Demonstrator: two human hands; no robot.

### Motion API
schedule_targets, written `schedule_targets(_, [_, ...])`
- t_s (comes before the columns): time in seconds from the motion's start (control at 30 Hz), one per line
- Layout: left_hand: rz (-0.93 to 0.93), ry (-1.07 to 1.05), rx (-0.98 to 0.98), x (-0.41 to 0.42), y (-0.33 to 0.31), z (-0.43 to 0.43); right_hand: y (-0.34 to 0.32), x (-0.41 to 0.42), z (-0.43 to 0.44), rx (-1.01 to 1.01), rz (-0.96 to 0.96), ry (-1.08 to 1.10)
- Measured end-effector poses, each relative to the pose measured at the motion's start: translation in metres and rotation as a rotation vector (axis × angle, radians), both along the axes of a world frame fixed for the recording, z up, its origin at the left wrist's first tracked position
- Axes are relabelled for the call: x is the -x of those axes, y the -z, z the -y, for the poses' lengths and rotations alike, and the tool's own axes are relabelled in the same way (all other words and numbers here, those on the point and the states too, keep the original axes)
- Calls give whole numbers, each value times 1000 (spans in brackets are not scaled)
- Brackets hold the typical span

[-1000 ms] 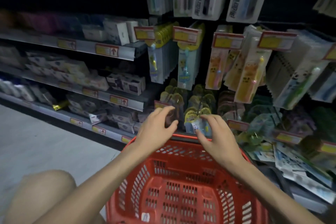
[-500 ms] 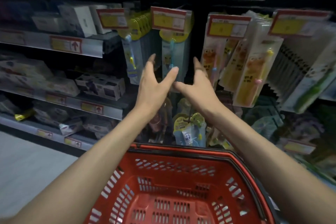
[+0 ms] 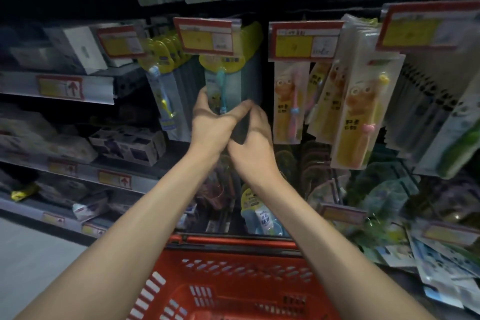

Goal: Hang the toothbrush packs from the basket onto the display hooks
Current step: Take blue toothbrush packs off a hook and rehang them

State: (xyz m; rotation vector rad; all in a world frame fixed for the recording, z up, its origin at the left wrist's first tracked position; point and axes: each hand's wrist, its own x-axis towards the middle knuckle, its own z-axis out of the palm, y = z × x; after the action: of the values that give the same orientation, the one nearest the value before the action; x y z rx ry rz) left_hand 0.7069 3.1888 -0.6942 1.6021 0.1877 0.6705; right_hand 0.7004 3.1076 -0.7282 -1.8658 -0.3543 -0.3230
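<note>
The left hand (image 3: 211, 125) pinched the lower end of the hanging toothbrush pack (image 3: 228, 86), fingers on its left edge and thumb beneath. The right hand (image 3: 255, 138) crowded the pack's right side, and I could not tell whether its fingers grasped anything. The hook was hidden behind the price tag (image 3: 207, 36), so a tug might have slid the pack off. Below, the red basket (image 3: 233, 247) showed only slotted floor and walls.

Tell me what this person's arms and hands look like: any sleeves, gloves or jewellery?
Both forearms are bare to the frame's edge: no sleeves or gloves. Neither the left hand nor the right hand shows a watch, bracelet or ring in this dim light.
</note>
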Motion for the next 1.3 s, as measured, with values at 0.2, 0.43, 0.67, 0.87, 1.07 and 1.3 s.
schedule_targets(0.2, [26,5,63,0,-4,2,-2,1,3,-125,-6,-17])
schedule_targets(0.43, [10,-30,60,1,-12,5,-7,0,7,-211,-6,-39])
schedule_targets(0.67, [17,-89,0,13,-13,2,-9,12,14,-301,-32,-148])
schedule_targets(0.87, [19,-42,1,35,-16,3,-7,28,18,-287,-37,-186])
schedule_targets(1.07, [18,-22,53,51,-18,6,-13,44,21,-289,-34,-219])
schedule_targets(1.3, [0,3,76,69,-29,8,-26,66,23,-290,-20,-235])
